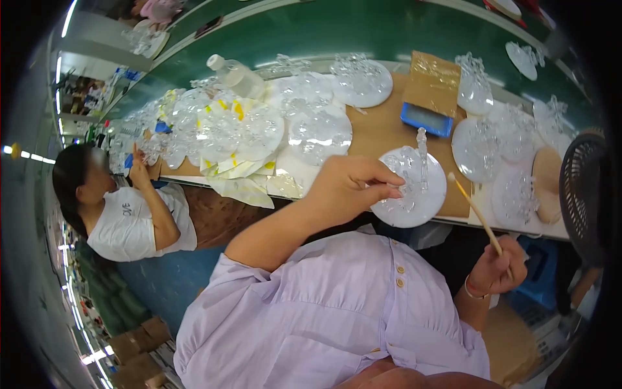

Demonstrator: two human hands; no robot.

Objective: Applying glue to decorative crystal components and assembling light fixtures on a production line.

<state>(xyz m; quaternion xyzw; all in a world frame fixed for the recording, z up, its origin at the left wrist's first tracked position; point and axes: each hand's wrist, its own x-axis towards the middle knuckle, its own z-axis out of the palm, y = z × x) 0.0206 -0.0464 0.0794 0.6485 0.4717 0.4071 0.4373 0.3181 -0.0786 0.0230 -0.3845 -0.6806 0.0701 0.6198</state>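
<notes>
By cardboard [372,129] and green surface [291,39]: ornament [408,170] in left hand [353,189], stick [477,213] in right hand [497,267]

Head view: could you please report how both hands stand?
Left hand at clear ornament on white disc, grip unclear. Right hand holding pale stick, tip near disc. Blue box beyond disc.

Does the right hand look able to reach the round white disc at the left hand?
Probably yes: the right hand holds a slim tan stick, its tip near the disc, nothing visible between.
</notes>
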